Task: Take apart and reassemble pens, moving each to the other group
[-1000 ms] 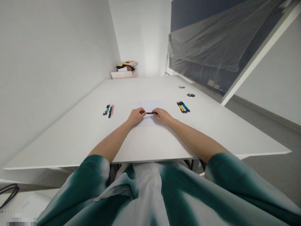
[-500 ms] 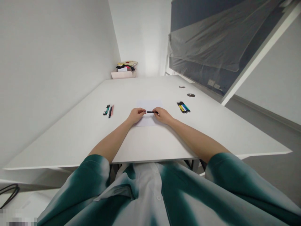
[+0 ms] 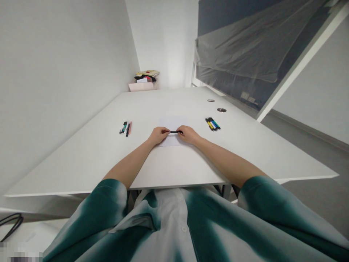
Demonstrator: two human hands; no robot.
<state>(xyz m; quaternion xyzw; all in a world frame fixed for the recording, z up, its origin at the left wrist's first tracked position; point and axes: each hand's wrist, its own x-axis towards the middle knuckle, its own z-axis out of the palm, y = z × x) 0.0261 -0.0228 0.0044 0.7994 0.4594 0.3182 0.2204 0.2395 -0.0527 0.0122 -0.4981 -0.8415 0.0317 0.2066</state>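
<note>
Black pen point(image 3: 174, 132) over paper sheet point(image 3: 172, 141): left hand point(image 3: 158, 135) pinches its 9 o'clock end, right hand point(image 3: 188, 134) its 3 o'clock end. Pens point(image 3: 128, 129) at 9 o'clock of sheet.

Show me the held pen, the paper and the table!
Held pen point(image 3: 173, 131): head view, middle of its barrel.
Paper point(image 3: 172, 141): head view, its bare near part.
Table point(image 3: 81, 160): head view, bare top.

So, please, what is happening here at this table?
A person holds a black pen sideways, left hand at one end and right hand at the other, over a sheet of paper. On the white table, some pens lie to the left and coloured pens to the right.
</note>
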